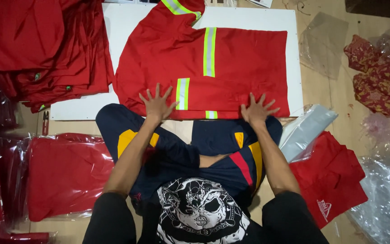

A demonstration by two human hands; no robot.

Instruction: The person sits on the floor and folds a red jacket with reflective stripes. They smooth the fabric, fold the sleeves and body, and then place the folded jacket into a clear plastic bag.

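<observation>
Both hands, left hand (157, 105) and right hand (257, 110), fingers splayed flat, press the near edge of the folded red reflective-striped cloth shirt (231, 68) on the white board (113, 27); soft, light, likely best gripped at folded edges.

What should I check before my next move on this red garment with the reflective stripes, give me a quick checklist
1. Both hands flat on the cloth: ok. The left hand and right hand press the near edge, fingers spread.
2. Red garment fully on the white board: not ok, its near edge overhangs toward the lap.
3. Reflective stripes lying flat: ok.
4. Sleeve tucked in: not ok, it sticks out past the far edge.
5. Clear bag within reach: ok, beside the right arm.
</observation>
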